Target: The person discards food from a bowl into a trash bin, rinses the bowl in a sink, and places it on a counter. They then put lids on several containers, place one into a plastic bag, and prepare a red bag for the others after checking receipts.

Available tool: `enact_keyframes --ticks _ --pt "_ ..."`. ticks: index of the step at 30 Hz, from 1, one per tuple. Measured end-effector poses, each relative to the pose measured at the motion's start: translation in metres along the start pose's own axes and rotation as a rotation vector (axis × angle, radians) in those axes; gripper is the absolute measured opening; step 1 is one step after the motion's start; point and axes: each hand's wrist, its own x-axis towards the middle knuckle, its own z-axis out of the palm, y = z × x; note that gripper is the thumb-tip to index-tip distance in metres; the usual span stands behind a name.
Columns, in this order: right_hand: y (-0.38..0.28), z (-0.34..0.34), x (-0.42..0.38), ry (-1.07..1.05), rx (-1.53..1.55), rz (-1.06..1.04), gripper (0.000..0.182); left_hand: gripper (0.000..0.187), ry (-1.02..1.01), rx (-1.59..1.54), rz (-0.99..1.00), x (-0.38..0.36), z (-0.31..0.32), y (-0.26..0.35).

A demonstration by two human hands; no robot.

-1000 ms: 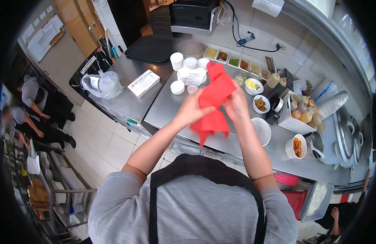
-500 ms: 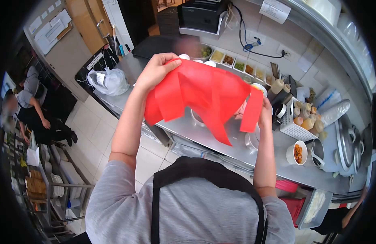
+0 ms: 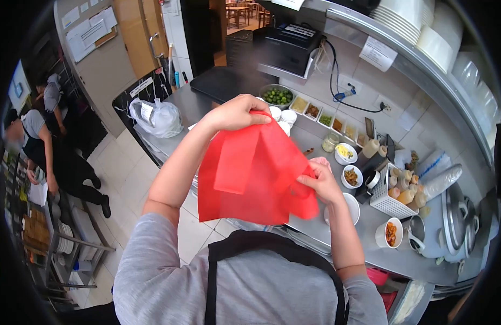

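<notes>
A red fabric bag [image 3: 234,179] with flat straps hangs in front of me above the steel counter, its body spread and creased. My left hand [image 3: 235,115] pinches its upper edge, near a group of white lidded cups [image 3: 287,116]. At the bag's right side, my right hand [image 3: 322,185] grips the cloth between thumb and fingers. Just right of that hand is a white bowl [image 3: 351,209], partly hidden by my forearm. The bag covers part of the counter behind it.
A white basket of squeeze bottles [image 3: 384,205] and a cup of orange food [image 3: 390,234] stand at right. Limes fill a bowl [image 3: 277,97] at the back, beside small topping containers [image 3: 325,120]. A tied plastic bag [image 3: 158,119] sits left. Two people stand far left.
The bag has swung down and left, its loose straps settling. My right hand has moved left and lower, now gripping the bag's side. The view has shifted, showing more of the counter's back.
</notes>
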Motion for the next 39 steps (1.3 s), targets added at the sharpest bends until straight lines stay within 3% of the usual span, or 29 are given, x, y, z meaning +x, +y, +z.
enact_keyframes --ticks 2,6,10,12,14,15,16,18,20,21,22,24,26,28,31,32,33,34,36,38,39 --pt "0.005 0.007 -0.002 -0.164 0.477 0.048 0.031 0.013 -0.091 -0.040 -0.056 0.008 0.002 -0.035" --pt "0.016 0.022 0.012 -0.048 0.585 0.077 0.024 0.015 0.070 0.164 0.103 0.020 0.044 -0.094" --pt "0.045 0.003 0.026 -0.049 0.518 0.114 0.028 0.024 0.259 0.436 -0.044 0.003 0.085 -0.099" --pt "0.048 -0.010 0.024 -0.006 0.412 0.116 0.022 0.028 0.562 0.467 0.059 -0.010 0.095 -0.093" --pt "0.048 -0.015 0.018 0.024 0.409 0.123 0.027 0.021 0.667 0.344 0.092 -0.029 0.104 -0.083" --pt "0.046 -0.014 0.013 0.144 0.391 0.087 0.029 0.018 0.727 0.315 0.107 -0.042 0.111 -0.078" --pt "0.047 -0.013 0.010 0.262 0.371 0.050 0.032 0.015 0.685 0.189 0.026 -0.056 0.125 -0.081" --pt "0.057 -0.011 0.005 0.267 0.354 0.044 0.034 0.012 0.564 -0.148 -0.142 -0.081 0.160 -0.084" --pt "0.080 -0.002 0.001 0.203 0.286 0.117 0.038 0.018 0.135 -0.619 -0.381 -0.104 0.199 -0.095" --pt "0.094 0.007 -0.001 0.135 0.235 0.192 0.039 0.028 0.018 -0.866 -0.473 -0.109 0.212 -0.086" --pt "0.096 0.025 -0.004 0.081 0.124 0.165 0.042 0.034 -0.035 -1.062 -0.528 -0.110 0.218 -0.073" --pt "0.087 0.072 -0.015 0.027 -0.016 0.087 0.044 0.034 0.116 -1.364 -0.584 -0.106 0.212 -0.046" --pt "0.078 0.084 -0.019 0.024 -0.050 0.037 0.043 0.030 0.194 -1.319 -0.491 -0.100 0.214 -0.064" --pt "0.075 0.078 -0.011 -0.085 0.003 0.231 0.037 0.026 0.272 -1.271 -0.400 -0.097 0.207 -0.072" --pt "0.082 0.030 0.016 0.169 -0.204 0.200 0.007 0.014 0.526 -0.606 -0.243 -0.104 0.186 -0.072" --pt "0.111 0.008 0.029 0.359 -0.229 -0.118 0.004 0.022 0.504 -0.667 -0.345 -0.113 0.176 -0.077" --pt "0.071 0.000 0.025 0.538 -0.130 -0.077 0.011 0.025 0.585 -0.568 -0.288 -0.118 0.167 -0.078" --pt "0.066 -0.021 0.024 0.582 -0.112 -0.020 0.009 0.021 0.653 -0.467 -0.345 -0.126 0.152 -0.074" --pt "0.101 -0.075 0.029 0.734 0.421 -0.226 0.013 0.017 0.910 -0.205 -0.322 -0.143 0.123 -0.088" --pt "0.081 -0.105 0.016 0.774 0.761 -0.334 0.026 0.012 1.086 -0.249 -0.317 -0.165 0.090 -0.115" --pt "0.072 -0.098 0.013 0.771 0.762 -0.330 0.026 0.009 1.120 -0.260 -0.342 -0.170 0.077 -0.113"
